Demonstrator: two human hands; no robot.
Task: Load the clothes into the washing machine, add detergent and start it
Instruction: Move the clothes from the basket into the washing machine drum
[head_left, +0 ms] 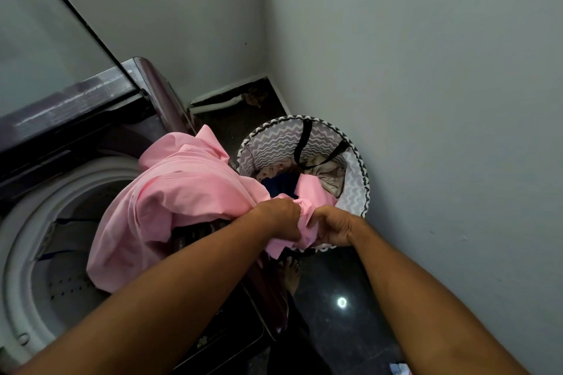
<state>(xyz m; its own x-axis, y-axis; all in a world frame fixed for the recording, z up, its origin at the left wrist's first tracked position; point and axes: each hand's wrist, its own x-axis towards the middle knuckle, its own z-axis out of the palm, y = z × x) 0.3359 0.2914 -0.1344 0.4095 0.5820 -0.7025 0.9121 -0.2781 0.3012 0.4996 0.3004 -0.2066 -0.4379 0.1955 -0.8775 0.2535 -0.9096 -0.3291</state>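
Pink garment [170, 201] overhangs washer drum [36, 222]; basket [362, 192] holds clothes [323, 173].

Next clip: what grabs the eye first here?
The pink garment, gripped by the left hand and right hand, spreads over the open washing machine at left. Behind the hands a zigzag-patterned laundry basket stands on the floor by the wall, clothes inside.

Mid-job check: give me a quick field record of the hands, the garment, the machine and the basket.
left hand: grips the pink cotton garment
right hand: grips the same garment's bunched end
garment: draped over the open top-load washing machine's white drum rim, one end still over the basket
lid: raised glass lid
basket: round grey zigzag fabric laundry basket on the floor, still holding clothes
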